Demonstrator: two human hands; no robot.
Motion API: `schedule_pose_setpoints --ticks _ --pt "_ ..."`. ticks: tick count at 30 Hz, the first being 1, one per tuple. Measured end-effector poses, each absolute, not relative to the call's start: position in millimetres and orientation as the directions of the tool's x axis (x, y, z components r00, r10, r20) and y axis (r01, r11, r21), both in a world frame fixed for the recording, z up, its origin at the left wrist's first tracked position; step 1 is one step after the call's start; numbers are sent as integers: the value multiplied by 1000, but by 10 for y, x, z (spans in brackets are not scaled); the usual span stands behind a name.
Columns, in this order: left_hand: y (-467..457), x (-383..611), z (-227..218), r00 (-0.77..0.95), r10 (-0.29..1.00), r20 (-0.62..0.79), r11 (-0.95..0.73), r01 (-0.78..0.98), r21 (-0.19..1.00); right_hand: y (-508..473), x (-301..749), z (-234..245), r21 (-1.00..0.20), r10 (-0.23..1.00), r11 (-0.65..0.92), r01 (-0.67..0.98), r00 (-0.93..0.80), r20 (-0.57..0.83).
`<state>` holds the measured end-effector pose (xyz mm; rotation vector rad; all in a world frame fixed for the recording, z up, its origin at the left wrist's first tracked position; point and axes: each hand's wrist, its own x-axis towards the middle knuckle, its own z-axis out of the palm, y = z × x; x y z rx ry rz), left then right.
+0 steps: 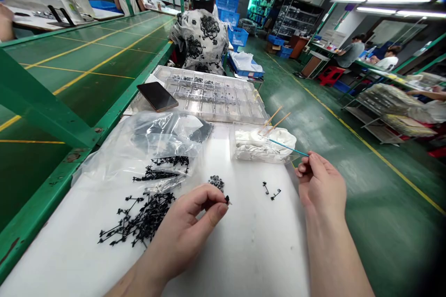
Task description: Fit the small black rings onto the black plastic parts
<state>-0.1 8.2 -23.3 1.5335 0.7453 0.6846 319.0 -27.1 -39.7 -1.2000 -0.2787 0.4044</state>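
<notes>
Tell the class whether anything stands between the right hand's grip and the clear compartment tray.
Yes: a clear plastic tub of white material sits between the right hand and the compartment tray. The thin blue stick held in that hand reaches over the tub.

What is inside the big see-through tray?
The clear plastic compartment tray holds small dark parts in its compartments. A phone lying over its left edge hides whatever is beneath.
</notes>
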Motion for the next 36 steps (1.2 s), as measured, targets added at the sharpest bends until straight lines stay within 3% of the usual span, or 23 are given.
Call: schedule_pose_setpoints --ticks 4,18,27,36 --pt "84 0 -216 608 794 -3 -49 69 996 -262 3125 -397 -960 416 277 -34 905 87" --pt "78 1 -212 601 799 8 -65 72 995 -300 3131 -402 -964 418 261 56 893 165" --pt "63 11 -215 543 839 19 -37 21 999 -405 3020 -250 -838 599 463 -289 799 56" --pt "52 4 -254 378 925 35 -8 -73 997 -457 2621 -248 -826 760 421 -374 642 97"
